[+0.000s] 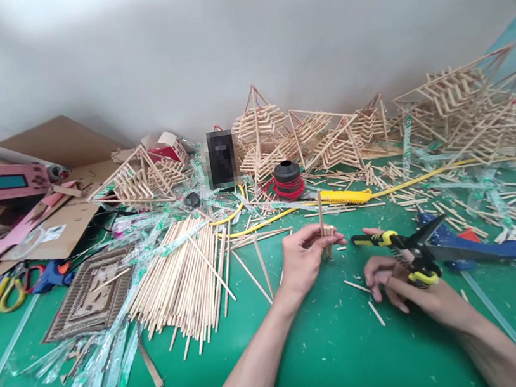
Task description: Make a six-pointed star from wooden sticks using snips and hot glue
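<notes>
Upright in my left hand (pixel 303 256), pinched between thumb and fingers, is a thin wooden stick (pixel 320 210) with short cut pieces (pixel 328 231) beside it. My right hand (pixel 395 280) holds a pair of pruning shears (pixel 422 248) with yellow and black handles. The handles are spread, and the blades point away to the right, apart from the sticks. Its fingers curl loosely toward the table. Short stick offcuts (pixel 376 314) lie on the green mat (pixel 339 361) between and below my hands.
A pile of long sticks (pixel 179 281) lies left. A blue glue gun (pixel 486 246) sits behind the shears. At the back are a yellow utility knife (pixel 345 196), a spool of red cord (pixel 288 183) and several stick frames (pixel 258 129). Cardboard (pixel 65 227) and plastic strips (pixel 105 369) clutter the left.
</notes>
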`<state>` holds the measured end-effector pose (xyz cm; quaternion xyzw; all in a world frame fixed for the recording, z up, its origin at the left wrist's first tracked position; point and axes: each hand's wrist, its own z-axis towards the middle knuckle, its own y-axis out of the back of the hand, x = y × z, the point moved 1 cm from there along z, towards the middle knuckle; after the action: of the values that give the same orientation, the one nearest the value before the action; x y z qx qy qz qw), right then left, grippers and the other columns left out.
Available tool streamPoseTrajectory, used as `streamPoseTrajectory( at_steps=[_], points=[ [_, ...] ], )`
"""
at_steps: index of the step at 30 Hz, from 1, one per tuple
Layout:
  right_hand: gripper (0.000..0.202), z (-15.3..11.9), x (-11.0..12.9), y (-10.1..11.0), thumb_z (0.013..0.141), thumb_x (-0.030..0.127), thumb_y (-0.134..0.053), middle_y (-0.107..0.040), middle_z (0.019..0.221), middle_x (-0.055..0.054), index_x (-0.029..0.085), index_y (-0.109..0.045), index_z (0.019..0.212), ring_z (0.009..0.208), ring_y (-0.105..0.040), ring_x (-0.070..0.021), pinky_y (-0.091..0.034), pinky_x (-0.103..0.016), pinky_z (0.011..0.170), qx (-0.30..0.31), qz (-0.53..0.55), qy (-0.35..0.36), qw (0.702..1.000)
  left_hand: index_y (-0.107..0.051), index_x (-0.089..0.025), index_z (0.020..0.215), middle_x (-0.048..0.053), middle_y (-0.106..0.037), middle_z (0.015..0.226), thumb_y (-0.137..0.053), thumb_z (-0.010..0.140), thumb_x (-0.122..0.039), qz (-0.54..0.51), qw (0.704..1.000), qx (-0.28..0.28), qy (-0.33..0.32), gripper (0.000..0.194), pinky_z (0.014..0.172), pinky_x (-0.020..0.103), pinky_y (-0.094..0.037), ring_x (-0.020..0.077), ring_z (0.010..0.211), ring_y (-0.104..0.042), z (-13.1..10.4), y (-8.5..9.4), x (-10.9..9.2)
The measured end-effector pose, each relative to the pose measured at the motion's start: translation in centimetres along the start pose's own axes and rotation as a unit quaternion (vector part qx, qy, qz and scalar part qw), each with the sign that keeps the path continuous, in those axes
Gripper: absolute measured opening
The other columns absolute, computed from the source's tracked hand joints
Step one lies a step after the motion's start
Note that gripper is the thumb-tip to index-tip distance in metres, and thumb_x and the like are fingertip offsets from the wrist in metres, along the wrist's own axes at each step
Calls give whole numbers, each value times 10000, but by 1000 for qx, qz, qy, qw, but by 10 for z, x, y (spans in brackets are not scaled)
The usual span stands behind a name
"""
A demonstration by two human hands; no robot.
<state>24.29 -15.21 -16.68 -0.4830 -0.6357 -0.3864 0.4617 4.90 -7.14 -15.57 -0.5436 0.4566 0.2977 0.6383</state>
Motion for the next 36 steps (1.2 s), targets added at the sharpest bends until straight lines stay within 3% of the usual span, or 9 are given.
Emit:
streamPoseTrajectory(
  at_steps=[4, 7, 8, 11, 14, 17, 25, 30, 36],
  points=[
    [484, 0, 6, 12, 884, 347, -593, -750, 1049, -119, 249, -562, 1357, 832, -724, -242, -565, -302, 556, -113, -28, 73, 991, -753, -128, 852, 52, -785, 749, -820, 760, -295, 2, 998, 49, 30, 202, 753, 292, -595, 208, 713, -780, -7, 0, -6],
    [686, -6, 19, 32, 816, 178, -538, -695, 1311, -136, 293, -420, 1481, 1103, -728, -274, -629, -355, 781, -138, -188, 117, 965, -771, -116, 785, 75, -789, 749, -821, 731, -252, 12, 992, 105, 66, 154, 721, 287, -588, 224, 731, -780, -13, 2, -10],
    [772, -7, 24, 40, 777, 127, -520, -668, 1371, -133, 304, -365, 1513, 1176, -708, -273, -624, -357, 840, -119, -255, 121, 952, -773, -116, 753, 80, -792, 753, -821, 721, -233, 17, 989, 124, 77, 131, 728, 286, -588, 226, 746, -780, -14, 3, -12],
    [916, -9, 35, 57, 672, 46, -461, -670, 1382, -129, 290, -301, 1540, 1231, -692, -266, -597, -352, 928, -97, -445, 134, 880, -789, -126, 717, 80, -803, 780, -818, 713, -201, 32, 980, 170, 100, 81, 792, 292, -596, 218, 784, -777, -15, 5, -14],
    [942, -6, 42, 63, 624, 28, -414, -671, 1373, -157, 227, -308, 1539, 1233, -691, -291, -605, -358, 903, -122, -574, 144, 797, -807, -133, 742, 71, -805, 785, -807, 718, -217, 45, 974, 194, 110, 87, 789, 280, -600, 202, 769, -768, -12, 5, -15],
    [935, -1, 50, 59, 596, 29, -408, -702, 1320, -168, 178, -338, 1516, 1185, -717, -294, -623, -329, 835, -114, -630, 163, 751, -812, -128, 742, 65, -800, 759, -803, 716, -235, 63, 969, 208, 115, 111, 769, 258, -591, 177, 704, -743, -8, 3, -17],
    [932, 7, 60, 42, 599, 21, -395, -672, 1372, -173, 163, -321, 1518, 1207, -707, -269, -626, -335, 885, -91, -658, 217, 715, -820, -105, 741, 93, -793, 737, -788, 760, -478, 120, 960, 230, 102, 375, 717, 245, -559, 169, 648, -682, -6, -4, -24],
    [936, 3, 59, 40, 611, 17, -396, -687, 1317, -180, 166, -293, 1530, 1156, -729, -271, -647, -330, 801, -106, -678, 234, 688, -815, -76, 799, 125, -788, 780, -751, 748, -663, 151, 957, 232, 92, 593, 690, 255, -539, 198, 692, -687, -6, -1, -20],
    [1031, -2, 66, 33, 597, -8, -387, -709, 1236, -158, 181, -202, 1593, 1115, -740, -255, -645, -311, 794, -93, -691, 249, 672, -774, -54, 717, 79, -697, 678, -695, 704, -826, 186, 950, 237, 77, 776, 668, 244, -483, 169, 660, -614, -3, -1, -18]
  ],
)
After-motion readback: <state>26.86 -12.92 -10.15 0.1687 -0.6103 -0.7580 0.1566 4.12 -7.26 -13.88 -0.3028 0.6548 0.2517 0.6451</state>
